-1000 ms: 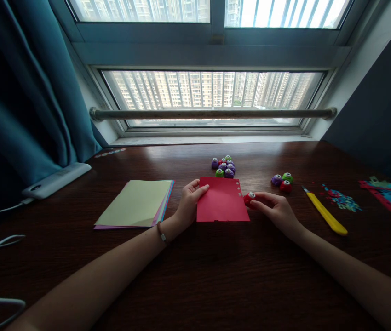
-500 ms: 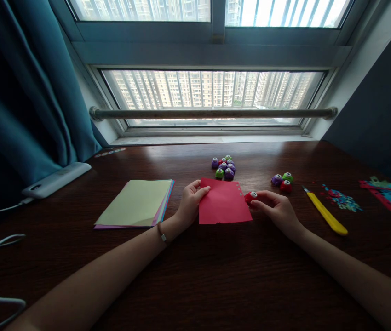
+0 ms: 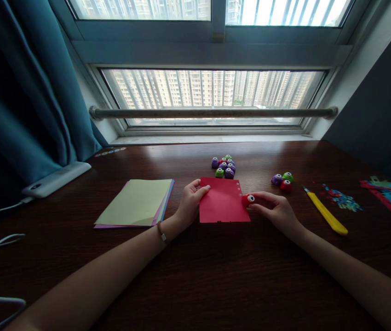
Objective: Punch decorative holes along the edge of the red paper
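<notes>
I see the red sheet flat on the table, between both hands. The left hand pinches its 9 o'clock edge, thumb on top. The right hand grips a red punch seated on the sheet's 3 o'clock edge. A yellow knife lies at 3 o'clock of that hand.

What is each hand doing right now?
Left hand: holding the red paper by its left edge.
Right hand: closed on the red punch.
</notes>
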A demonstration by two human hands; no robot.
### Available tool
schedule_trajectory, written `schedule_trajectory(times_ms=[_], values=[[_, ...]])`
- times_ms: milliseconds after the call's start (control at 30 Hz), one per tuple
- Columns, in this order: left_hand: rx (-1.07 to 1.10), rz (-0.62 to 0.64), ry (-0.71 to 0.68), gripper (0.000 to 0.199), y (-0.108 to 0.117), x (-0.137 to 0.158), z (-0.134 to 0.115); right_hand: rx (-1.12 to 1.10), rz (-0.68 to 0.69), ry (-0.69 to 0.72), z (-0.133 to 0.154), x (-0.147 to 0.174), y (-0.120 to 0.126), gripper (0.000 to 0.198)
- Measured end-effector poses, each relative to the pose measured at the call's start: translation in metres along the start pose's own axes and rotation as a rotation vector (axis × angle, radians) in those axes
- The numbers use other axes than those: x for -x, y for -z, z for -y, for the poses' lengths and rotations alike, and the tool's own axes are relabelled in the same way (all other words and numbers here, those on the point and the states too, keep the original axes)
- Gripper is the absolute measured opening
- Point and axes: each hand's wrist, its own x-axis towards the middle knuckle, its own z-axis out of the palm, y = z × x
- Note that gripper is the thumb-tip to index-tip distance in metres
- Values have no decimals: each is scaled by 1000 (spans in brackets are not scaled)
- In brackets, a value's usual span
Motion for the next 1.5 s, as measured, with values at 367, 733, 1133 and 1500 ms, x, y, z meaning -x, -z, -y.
schedule_trajectory(times_ms=[367, 733, 1133, 1500], values=[[-160, 93, -119, 29, -3, 7, 6, 161, 11, 161, 2, -2, 2, 26], [-812, 146, -301, 21, -1, 13, 11, 442, 197, 178, 11, -5, 12, 26], [-1509, 159, -739, 46, -14, 30, -6, 575, 275, 212, 11, -8, 14, 27], [-1536, 476, -494, 78, -14, 38, 2, 494, 425, 146, 14, -13, 23, 32]])
